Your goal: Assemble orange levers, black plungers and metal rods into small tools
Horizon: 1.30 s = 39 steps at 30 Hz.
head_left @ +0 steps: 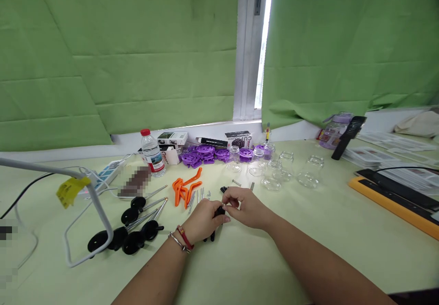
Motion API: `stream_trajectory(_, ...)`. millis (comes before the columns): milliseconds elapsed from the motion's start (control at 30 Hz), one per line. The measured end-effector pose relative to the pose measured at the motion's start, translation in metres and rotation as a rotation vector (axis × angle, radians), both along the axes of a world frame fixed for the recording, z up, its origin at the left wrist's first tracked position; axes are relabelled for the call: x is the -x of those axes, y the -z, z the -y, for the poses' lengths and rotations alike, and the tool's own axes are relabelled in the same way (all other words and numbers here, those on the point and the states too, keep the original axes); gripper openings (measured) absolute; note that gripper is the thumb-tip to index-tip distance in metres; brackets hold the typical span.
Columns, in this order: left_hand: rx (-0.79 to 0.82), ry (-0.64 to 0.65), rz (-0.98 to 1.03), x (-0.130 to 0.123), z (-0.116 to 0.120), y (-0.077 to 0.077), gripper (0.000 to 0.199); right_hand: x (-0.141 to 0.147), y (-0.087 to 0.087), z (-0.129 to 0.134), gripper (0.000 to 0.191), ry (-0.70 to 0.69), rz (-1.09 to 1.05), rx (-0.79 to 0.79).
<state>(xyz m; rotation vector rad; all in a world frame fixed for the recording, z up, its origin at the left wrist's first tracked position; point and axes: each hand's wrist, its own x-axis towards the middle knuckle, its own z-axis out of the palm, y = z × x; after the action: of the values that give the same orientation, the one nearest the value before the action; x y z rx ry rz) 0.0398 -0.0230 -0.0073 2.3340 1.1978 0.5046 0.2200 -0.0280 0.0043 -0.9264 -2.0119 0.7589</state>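
Near the middle of the table my left hand [206,219] is closed around a small black part [219,211]. My right hand [245,206] meets it from the right, thumb and forefinger pinched at the top of that part on something tiny and pale. Black legs or handles [212,236] show below my left hand. Beyond the hands lie orange plastic pieces [185,189], thin metal rods [191,201] and small springs [252,186]. Another black piece [223,189] is just behind my right fingers.
Black discs with metal rods [133,242] lie left, beside a white lamp frame [99,209]. A water bottle [152,154], purple parts [199,154] and clear glass jars [310,172] stand behind. An orange-edged paper trimmer [391,204] and paper stacks [372,157] are right.
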Motion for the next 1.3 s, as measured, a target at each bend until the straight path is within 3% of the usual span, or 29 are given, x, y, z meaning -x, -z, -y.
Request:
stream_trajectory(200,0.084,-0.01,0.064,0.002,-0.002,0.004,0.022,-0.002,0.003,-0.004,0.014,-0.128,0.077,-0.03)
stream_trajectory(400,0.106,-0.008,0.074,0.003,-0.005,0.007,0.021,0.001,0.009,-0.007,0.01,-0.091,0.044,0.028)
stream_trajectory(600,0.013,-0.06,0.069,0.005,-0.006,0.003,0.022,0.005,0.022,-0.014,0.003,0.019,-0.05,0.298)
stream_trajectory(767,-0.086,-0.208,0.189,0.008,-0.009,-0.004,0.025,0.006,0.035,-0.022,0.01,0.154,0.017,0.475)
stream_trajectory(867,-0.115,-0.219,0.148,0.009,-0.011,-0.004,0.019,0.01,0.042,-0.025,0.012,0.18,0.071,0.441)
stream_trajectory(1000,-0.125,-0.112,0.035,0.006,-0.009,-0.001,0.016,0.016,0.048,-0.024,0.015,0.178,0.124,0.366)
stream_trajectory(1167,-0.121,-0.035,-0.034,0.004,-0.005,0.002,0.015,0.022,0.047,-0.016,0.016,0.184,0.232,0.256)
stream_trajectory(1300,-0.127,-0.036,-0.041,0.005,-0.006,0.002,0.016,0.014,0.043,-0.023,0.011,0.197,0.21,0.276)
